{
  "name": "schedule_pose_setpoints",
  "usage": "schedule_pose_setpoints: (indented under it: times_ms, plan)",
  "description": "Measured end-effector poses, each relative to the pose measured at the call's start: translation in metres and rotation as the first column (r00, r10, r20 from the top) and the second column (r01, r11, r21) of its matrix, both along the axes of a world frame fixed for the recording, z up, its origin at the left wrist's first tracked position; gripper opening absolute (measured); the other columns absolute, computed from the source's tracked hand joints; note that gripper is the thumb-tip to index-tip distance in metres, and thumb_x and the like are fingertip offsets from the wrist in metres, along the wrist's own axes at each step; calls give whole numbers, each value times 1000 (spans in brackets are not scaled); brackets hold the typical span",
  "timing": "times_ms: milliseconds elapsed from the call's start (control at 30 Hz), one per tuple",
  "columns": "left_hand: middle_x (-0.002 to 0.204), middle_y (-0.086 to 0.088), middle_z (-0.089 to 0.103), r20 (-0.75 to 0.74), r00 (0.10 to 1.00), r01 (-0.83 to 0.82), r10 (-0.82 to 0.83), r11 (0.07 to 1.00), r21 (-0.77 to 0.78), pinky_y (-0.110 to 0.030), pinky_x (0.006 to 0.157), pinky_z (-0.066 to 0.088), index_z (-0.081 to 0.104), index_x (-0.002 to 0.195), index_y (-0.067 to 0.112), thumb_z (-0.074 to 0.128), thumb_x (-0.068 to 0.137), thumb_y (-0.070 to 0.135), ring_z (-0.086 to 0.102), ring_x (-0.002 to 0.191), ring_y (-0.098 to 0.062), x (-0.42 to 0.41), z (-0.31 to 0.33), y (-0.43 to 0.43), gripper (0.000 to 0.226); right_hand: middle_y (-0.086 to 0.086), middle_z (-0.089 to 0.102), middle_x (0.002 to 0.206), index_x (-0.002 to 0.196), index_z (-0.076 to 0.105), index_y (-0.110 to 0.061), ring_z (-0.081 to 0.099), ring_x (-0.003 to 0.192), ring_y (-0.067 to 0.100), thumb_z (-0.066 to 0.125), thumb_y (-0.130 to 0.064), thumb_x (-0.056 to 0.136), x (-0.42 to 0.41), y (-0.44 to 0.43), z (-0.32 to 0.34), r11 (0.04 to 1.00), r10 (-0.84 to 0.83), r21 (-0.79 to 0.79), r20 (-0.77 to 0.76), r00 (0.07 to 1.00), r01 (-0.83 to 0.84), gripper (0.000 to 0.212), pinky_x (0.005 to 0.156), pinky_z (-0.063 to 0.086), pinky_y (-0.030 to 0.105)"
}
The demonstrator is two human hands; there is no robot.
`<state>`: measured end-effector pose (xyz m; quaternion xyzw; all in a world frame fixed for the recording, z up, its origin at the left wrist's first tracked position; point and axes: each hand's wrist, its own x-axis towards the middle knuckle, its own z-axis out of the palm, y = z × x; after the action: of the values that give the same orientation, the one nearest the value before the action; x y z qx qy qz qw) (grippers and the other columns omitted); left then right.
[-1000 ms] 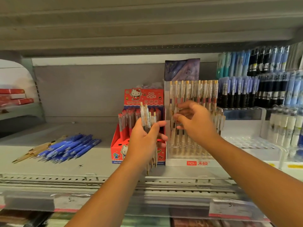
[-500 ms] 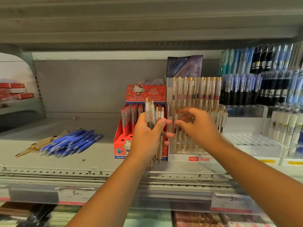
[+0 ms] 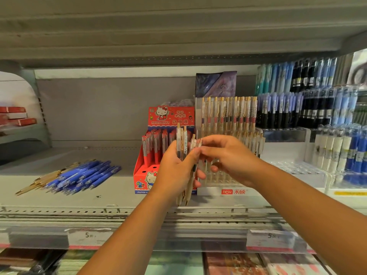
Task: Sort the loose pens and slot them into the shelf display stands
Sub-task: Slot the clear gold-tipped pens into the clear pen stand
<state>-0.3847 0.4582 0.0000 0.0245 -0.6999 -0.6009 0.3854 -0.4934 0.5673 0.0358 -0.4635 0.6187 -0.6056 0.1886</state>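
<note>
Pens (image 3: 183, 143), white with gold clips, stand upright in a fistful in front of the shelf's middle, and the left hand (image 3: 174, 171) has them: grip wrapped round the barrels, thumb across the front, tips poking out below the palm. Right hand (image 3: 232, 161) is in there too, fingertips pinching the end pen (image 3: 194, 167) near its top, on the bundle's right edge, tilted slightly away from the others. Just behind both hands sits the clear stand (image 3: 234, 191), red logo on its white base, rows of matching white-and-gold pens slotted upright in it. Just beside it on the left, a red box (image 3: 143, 175) with a cartoon cat, red pens standing in its back rows, open holes showing at the front. Well off to the left, blue pens (image 3: 87, 175) lie loose in a heap on the shelf (image 3: 119, 187), gold ones (image 3: 39, 181) beside them. Far right, stands (image 3: 288, 116) packed with dark and blue pens.
</note>
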Motion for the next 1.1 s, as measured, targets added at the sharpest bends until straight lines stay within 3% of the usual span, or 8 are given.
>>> schedule_pose_setpoints:
  times_ms: [167,233,300,400,533,700,867,1100]
  plan:
    - [92,-1,75,26,999,25,-25,1000,3,-36,50,59,57,111,30,59,96,33,72,66,-29,0,1,2,15,8,73,98,103,70,-12,67,87,19,65,-14,92,-4,7,-3,998,-47,-38,-86,995,44,12,75,56,32]
    - [91,-1,75,20,1000,14,-15,999,29,-37,49,59,57,112,28,57,97,32,73,67,-29,-1,1,2,15,7,74,101,104,68,-10,70,92,18,70,-24,85,-6,11,-3,995,-26,-95,-56,998,20,23,80,57,29]
    - [87,0,74,16,1000,-20,19,999,47,-36,50,59,57,110,26,55,99,31,74,69,-28,-2,0,1,12,10,75,102,104,62,-5,72,95,24,69,-28,78,-8,14,-1,981,55,-187,38,998,-47,35,77,58,27]
    - [75,-1,71,-23,995,-93,94,995,42,-35,52,58,57,106,21,55,100,24,72,65,-24,-5,0,-1,8,13,75,98,104,57,-5,73,88,28,67,-17,83,-11,17,3,951,53,-308,96,994,-22,27,67,60,28]
    - [66,1,65,-56,990,-129,131,991,41,-30,47,54,54,107,16,55,99,20,61,53,-19,-6,1,-2,8,8,76,92,114,60,-6,74,81,22,64,-8,91,-18,15,9,925,-148,-348,34,988,151,23,61,60,27]
    - [69,4,67,-1,975,-224,224,974,-39,-23,42,45,56,101,28,55,99,30,53,49,-11,-5,0,-4,3,4,70,91,97,61,-25,72,78,14,72,-13,88,-30,10,19,851,-407,-414,-129,904,324,19,56,59,24]
    - [59,7,60,34,982,-187,187,982,-13,-25,42,43,54,100,21,52,100,32,48,46,-11,-4,0,-2,12,-1,69,88,87,57,-31,70,82,14,72,-16,88,-40,-1,14,824,-515,-397,-229,826,404,21,61,61,28]
    - [65,3,62,53,985,-164,163,987,4,-25,41,40,51,97,26,50,101,30,46,46,-11,-6,0,-4,7,-1,70,90,101,62,-20,70,82,11,72,-18,87,-50,-11,-6,833,-518,-362,-241,821,419,18,58,59,22]
